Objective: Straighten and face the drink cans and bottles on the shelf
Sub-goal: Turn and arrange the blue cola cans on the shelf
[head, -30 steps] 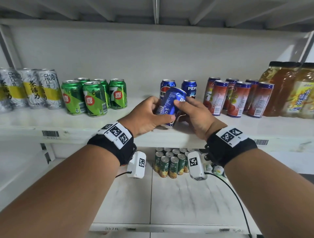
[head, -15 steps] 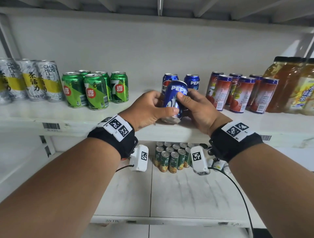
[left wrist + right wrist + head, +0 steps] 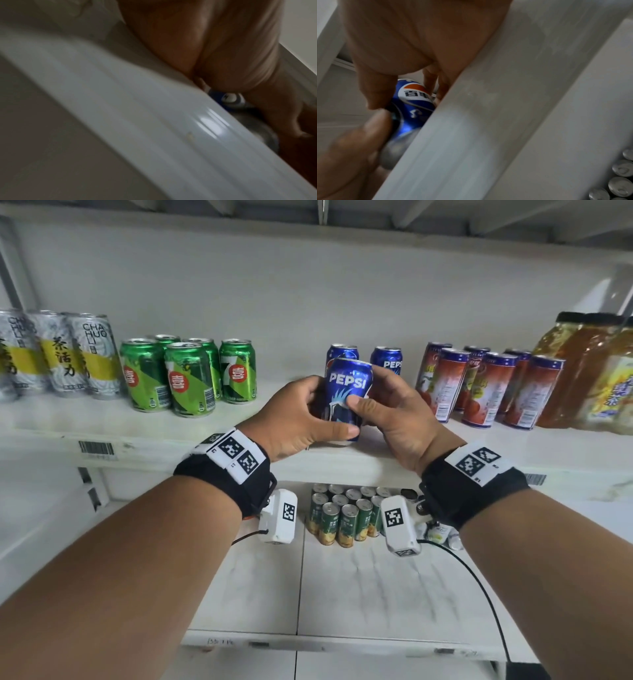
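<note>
A blue Pepsi can (image 3: 347, 395) stands nearly upright at the front of the white shelf (image 3: 144, 436), its PEPSI label facing me. My left hand (image 3: 301, 419) grips its left side, thumb across the lower front. My right hand (image 3: 390, 409) grips its right side, thumb on the label. Two more Pepsi cans (image 3: 386, 361) stand behind it. The right wrist view shows the can (image 3: 412, 102) between thumb and fingers above the shelf lip (image 3: 471, 121). The left wrist view is blurred, with a bit of the blue can (image 3: 229, 98) below the palm.
Green 7-Up cans (image 3: 185, 378) and silver tea cans (image 3: 58, 357) stand to the left. Red tall cans (image 3: 479, 385) and amber bottles (image 3: 589, 371) stand to the right. On the lower shelf sit several small green cans (image 3: 342, 515).
The Pepsi can went from tilted to nearly upright and turned so its label faces me. Both hands stayed on it and lowered it towards the shelf.
</note>
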The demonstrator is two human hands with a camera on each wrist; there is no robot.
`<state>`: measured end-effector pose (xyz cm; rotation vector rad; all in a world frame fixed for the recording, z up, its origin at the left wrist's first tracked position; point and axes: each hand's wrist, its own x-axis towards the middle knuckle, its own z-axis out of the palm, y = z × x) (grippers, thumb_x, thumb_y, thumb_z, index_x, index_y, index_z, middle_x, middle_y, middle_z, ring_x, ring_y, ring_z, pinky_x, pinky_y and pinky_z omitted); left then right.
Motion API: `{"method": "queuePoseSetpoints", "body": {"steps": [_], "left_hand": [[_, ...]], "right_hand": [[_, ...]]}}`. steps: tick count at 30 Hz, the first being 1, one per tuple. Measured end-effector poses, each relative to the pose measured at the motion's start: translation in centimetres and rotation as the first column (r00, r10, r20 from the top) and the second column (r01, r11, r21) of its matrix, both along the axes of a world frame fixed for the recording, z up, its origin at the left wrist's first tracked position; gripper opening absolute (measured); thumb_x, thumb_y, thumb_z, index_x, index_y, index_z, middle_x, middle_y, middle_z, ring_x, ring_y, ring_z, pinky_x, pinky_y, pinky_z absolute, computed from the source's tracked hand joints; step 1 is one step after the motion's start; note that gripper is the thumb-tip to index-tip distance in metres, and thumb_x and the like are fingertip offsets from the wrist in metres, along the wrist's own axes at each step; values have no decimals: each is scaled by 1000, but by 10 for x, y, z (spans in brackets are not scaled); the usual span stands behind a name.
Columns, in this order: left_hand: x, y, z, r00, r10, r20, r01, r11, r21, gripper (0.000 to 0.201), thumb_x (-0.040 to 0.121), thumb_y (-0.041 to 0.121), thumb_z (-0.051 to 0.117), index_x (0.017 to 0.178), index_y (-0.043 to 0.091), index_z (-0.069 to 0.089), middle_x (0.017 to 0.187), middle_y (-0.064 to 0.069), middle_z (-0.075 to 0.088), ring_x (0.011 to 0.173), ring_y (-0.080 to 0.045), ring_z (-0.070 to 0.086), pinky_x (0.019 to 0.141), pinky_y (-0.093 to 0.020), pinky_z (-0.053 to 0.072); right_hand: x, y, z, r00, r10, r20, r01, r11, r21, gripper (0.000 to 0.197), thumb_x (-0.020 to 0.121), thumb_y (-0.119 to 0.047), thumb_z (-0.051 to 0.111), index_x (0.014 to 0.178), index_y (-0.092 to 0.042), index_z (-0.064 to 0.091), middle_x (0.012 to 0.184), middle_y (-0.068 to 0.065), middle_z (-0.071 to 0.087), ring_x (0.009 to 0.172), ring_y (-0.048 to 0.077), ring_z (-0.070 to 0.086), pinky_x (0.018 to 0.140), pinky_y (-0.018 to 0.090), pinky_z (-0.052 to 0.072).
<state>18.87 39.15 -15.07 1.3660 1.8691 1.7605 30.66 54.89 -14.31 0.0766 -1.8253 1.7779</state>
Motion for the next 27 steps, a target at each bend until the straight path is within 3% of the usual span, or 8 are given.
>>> {"method": "queuePoseSetpoints", "body": {"steps": [3, 8, 11, 14, 17, 22, 25, 27], "left_hand": [[-3, 1, -2, 993, 52, -108, -52, 999, 0, 78, 68, 13, 103, 135, 19, 63, 120, 5, 79, 112, -13, 75, 97, -34, 62], [-3, 6, 1, 954, 133, -268, -136, 991, 7, 80, 72, 14, 100, 140, 23, 61, 118, 15, 75, 105, 5, 69, 88, -12, 54], [-2, 7, 4, 945, 158, -286, -160, 987, 17, 82, 75, 7, 96, 146, 19, 57, 129, 8, 71, 113, 0, 68, 95, -16, 54], [-2, 7, 5, 940, 165, -299, -172, 985, 3, 77, 78, 5, 93, 145, 18, 58, 127, 8, 71, 112, 2, 67, 91, -11, 52], [-1, 6, 4, 941, 180, -288, -184, 983, 12, 75, 77, 3, 92, 143, 16, 60, 124, 8, 72, 107, 4, 68, 92, -11, 52], [2, 4, 6, 941, 177, -288, -181, 983, 11, 73, 74, -7, 91, 139, 11, 62, 125, -3, 73, 116, -19, 69, 101, -30, 57], [0, 5, 5, 944, 173, -281, -176, 984, 15, 72, 75, -11, 89, 138, 12, 63, 122, -1, 74, 110, -9, 71, 95, -23, 58], [-3, 6, 3, 944, 170, -282, -174, 985, 13, 71, 75, -12, 88, 137, 13, 63, 117, 5, 73, 101, 4, 69, 89, -15, 55]], "right_hand": [[1, 3, -1, 999, 33, -15, -33, 999, 31, 55, 89, -11, 80, 141, -11, 59, 127, 8, 74, 117, 27, 71, 94, 42, 59], [3, 7, -2, 998, 3, -65, 1, 998, 62, 50, 93, -4, 75, 141, -9, 61, 131, 9, 73, 125, 25, 67, 105, 40, 56], [3, 7, -2, 997, -13, -73, 21, 995, 102, 54, 85, -4, 80, 136, -3, 60, 127, 6, 72, 120, 18, 67, 107, 36, 53], [3, 6, -4, 997, 35, -63, -29, 995, 100, 58, 83, 6, 80, 134, 3, 53, 126, 10, 70, 116, 19, 69, 100, 34, 56], [5, 8, -3, 999, 34, -41, -28, 988, 154, 59, 79, 2, 85, 132, -2, 58, 129, 9, 72, 123, 20, 68, 104, 35, 55], [8, 6, -1, 1000, 2, -5, -1, 966, 259, 72, 74, -9, 93, 139, -14, 64, 134, 6, 70, 129, 23, 64, 114, 47, 49], [8, 5, -1, 1000, 9, -20, -4, 972, 235, 70, 71, -19, 91, 137, -13, 67, 136, 11, 67, 129, 26, 64, 114, 49, 49], [7, 6, -2, 999, 4, -43, 6, 973, 229, 55, 81, -16, 85, 133, -13, 69, 133, 12, 69, 126, 25, 66, 113, 46, 50]]}}
